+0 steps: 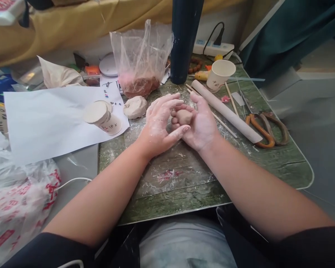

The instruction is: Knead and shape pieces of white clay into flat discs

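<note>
A small greyish-beige lump of clay (184, 117) rests in the curled fingers of my right hand (203, 124), palm up. Close on its left side is my left hand (158, 124), with curved fingers and thumb spread around the lump; whether it touches the lump I cannot tell. White powder coats both hands. Beyond my left hand, a larger pale round piece of clay (135, 107) sits on the board. To the right of my hands lie a pale rolling pin (226, 111) and thin wooden sticks (226, 125).
Orange-handled scissors (264, 130) lie on the green table (290, 169) at right. A paper cup (220, 74) and dark tall bottle (185, 41) stand behind. At left are a covered cup (111, 124), white paper (44, 123) and plastic bag (19, 208). A clear bag (141, 80) holds reddish clay.
</note>
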A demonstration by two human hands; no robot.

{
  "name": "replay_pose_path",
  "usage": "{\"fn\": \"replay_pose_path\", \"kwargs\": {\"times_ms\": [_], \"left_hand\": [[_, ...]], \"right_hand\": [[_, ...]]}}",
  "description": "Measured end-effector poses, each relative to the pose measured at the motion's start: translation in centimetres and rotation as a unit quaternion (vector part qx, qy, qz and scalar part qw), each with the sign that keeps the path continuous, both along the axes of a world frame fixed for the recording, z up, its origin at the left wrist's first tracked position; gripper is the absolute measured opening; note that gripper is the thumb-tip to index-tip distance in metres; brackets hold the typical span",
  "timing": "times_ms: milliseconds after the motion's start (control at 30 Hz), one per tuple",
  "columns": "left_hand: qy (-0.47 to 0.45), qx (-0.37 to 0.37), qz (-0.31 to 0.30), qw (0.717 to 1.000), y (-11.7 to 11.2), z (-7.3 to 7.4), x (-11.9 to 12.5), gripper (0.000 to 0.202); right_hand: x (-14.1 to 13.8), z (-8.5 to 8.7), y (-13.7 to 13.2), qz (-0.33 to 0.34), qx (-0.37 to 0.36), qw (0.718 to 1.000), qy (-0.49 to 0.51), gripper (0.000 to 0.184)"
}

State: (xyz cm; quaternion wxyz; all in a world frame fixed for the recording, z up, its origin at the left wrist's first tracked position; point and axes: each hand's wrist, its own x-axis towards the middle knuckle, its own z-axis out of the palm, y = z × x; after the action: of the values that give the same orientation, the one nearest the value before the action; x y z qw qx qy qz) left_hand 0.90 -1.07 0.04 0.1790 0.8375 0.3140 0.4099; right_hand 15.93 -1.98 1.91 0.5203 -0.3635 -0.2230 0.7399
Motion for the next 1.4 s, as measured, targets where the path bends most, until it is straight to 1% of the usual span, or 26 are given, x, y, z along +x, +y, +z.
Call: {"fn": "replay_pose_path", "kwargs": {"times_ms": [100, 233, 267, 300, 333, 367, 467, 500, 533, 567, 600, 633, 667, 700, 733, 767, 833, 900, 967, 1033, 1100, 1167, 1233, 1267, 1333, 1400], "left_hand": [[-0.053, -0.048, 0.02, 0.997, 0.4, -0.5, -0.2, 0.041], [-0.131, -0.115, 0.044, 0.984, 0.7, -1.1, -0.4, 0.032], [-0.151, -0.127, 0.047, 0.979, 0.8, -1.1, -0.4, 0.03], [-0.171, -0.137, 0.05, 0.974, 0.8, -1.1, -0.4, 0.028], [-0.192, -0.148, 0.054, 0.969, 0.9, -1.1, -0.4, 0.027], [-0.214, -0.164, 0.059, 0.961, 1.0, -1.1, -0.4, 0.026], [-0.281, -0.251, 0.059, 0.925, 1.3, -0.8, -0.3, 0.028], [-0.298, -0.289, 0.053, 0.908, 1.4, -0.6, -0.2, 0.031], [-0.312, -0.326, 0.046, 0.891, 1.5, -0.5, -0.3, 0.035], [-0.321, -0.359, 0.041, 0.875, 1.5, -0.3, -0.3, 0.04], [-0.327, -0.386, 0.037, 0.862, 1.6, -0.2, -0.4, 0.045], [-0.33, -0.405, 0.035, 0.852, 1.6, -0.1, -0.4, 0.048], [-0.334, -0.418, 0.035, 0.844, 1.7, 0.0, -0.5, 0.049], [-0.339, -0.423, 0.038, 0.84, 1.7, 0.0, -0.6, 0.048], [-0.346, -0.42, 0.044, 0.838, 1.6, 0.1, -0.6, 0.045], [-0.352, -0.412, 0.053, 0.839, 1.6, 0.1, -0.7, 0.042], [-0.355, -0.39, 0.069, 0.847, 1.4, 0.3, -0.7, 0.037], [-0.343, -0.372, 0.078, 0.859, 1.1, 0.5, -0.6, 0.036], [-0.338, -0.35, 0.085, 0.869, 0.6, 0.8, -0.5, 0.037], [-0.344, -0.314, 0.096, 0.88, 0.2, 1.0, -0.5, 0.036], [-0.335, -0.268, 0.102, 0.898, -0.2, 1.2, -0.4, 0.031], [-0.312, -0.219, 0.09, 0.92, -0.4, 1.3, -0.4, 0.024], [-0.272, -0.192, 0.068, 0.941, -0.5, 1.1, -0.4, 0.015], [-0.245, -0.192, 0.059, 0.949, -0.6, 1.0, -0.4, 0.013], [-0.184, -0.206, 0.045, 0.96, -0.6, 0.6, -0.4, 0.031], [-0.138, -0.206, 0.021, 0.968, -0.6, 0.3, -0.5, 0.05]], "right_hand": [[1.1, 0.2, 0.2, -0.023, 0.033, 0.999, -0.033, 0.052], [1.5, 0.5, 0.3, -0.053, 0.076, 0.993, -0.075, 0.054], [1.4, 0.5, 0.4, -0.07, 0.08, 0.989, -0.098, 0.054], [1.5, 0.4, 0.6, -0.103, 0.083, 0.983, -0.126, 0.054], [1.6, 0.3, 0.8, -0.149, 0.089, 0.972, -0.16, 0.052], [1.8, 0.1, 1.0, -0.206, 0.102, 0.953, -0.195, 0.049], [2.5, 0.2, 1.2, -0.382, 0.154, 0.87, -0.271, 0.036], [2.6, 0.4, 1.0, -0.418, 0.174, 0.845, -0.285, 0.033], [2.5, 0.6, 0.6, -0.428, 0.2, 0.83, -0.298, 0.033], [2.2, 0.8, 0.2, -0.406, 0.234, 0.826, -0.313, 0.034], [1.8, 1.0, -0.3, -0.349, 0.271, 0.832, -0.335, 0.035], [1.3, 1.1, -0.8, -0.272, 0.302, 0.841, -0.357, 0.036], [0.7, 1.2, -1.2, -0.195, 0.314, 0.852, -0.371, 0.037], [0.3, 1.1, -1.5, -0.139, 0.309, 0.864, -0.373, 0.037], [-0.1, 1.0, -1.6, -0.115, 0.288, 0.878, -0.364, 0.037], [-0.3, 0.7, -1.5, -0.121, 0.259, 0.894, -0.346, 0.037], [-0.4, 0.1, -1.1, -0.158, 0.202, 0.92, -0.295, 0.034], [-0.4, -0.4, -0.6, -0.156, 0.151, 0.946, -0.241, 0.03], [-0.7, -0.7, -0.4, -0.109, 0.105, 0.971, -0.184, 0.03], [-1.2, -0.7, -0.6, -0.042, 0.063, 0.988, -0.133, 0.031], [-1.6, -0.4, -0.9, 0.007, 0.033, 0.995, -0.096, 0.033], [-1.9, -0.3, -1.1, 0.035, 0.015, 0.996, -0.075, 0.041], [-2.1, -0.3, -1.4, 0.082, 0.018, 0.994, -0.074, 0.051], [-2.1, -0.3, -1.5, 0.109, 0.027, 0.99, -0.084, 0.055], [-2.1, -0.4, -1.7, 0.147, 0.05, 0.98, -0.126, 0.057], [-2.0, -0.4, -1.9, 0.136, 0.061, 0.975, -0.165, 0.056]]}}
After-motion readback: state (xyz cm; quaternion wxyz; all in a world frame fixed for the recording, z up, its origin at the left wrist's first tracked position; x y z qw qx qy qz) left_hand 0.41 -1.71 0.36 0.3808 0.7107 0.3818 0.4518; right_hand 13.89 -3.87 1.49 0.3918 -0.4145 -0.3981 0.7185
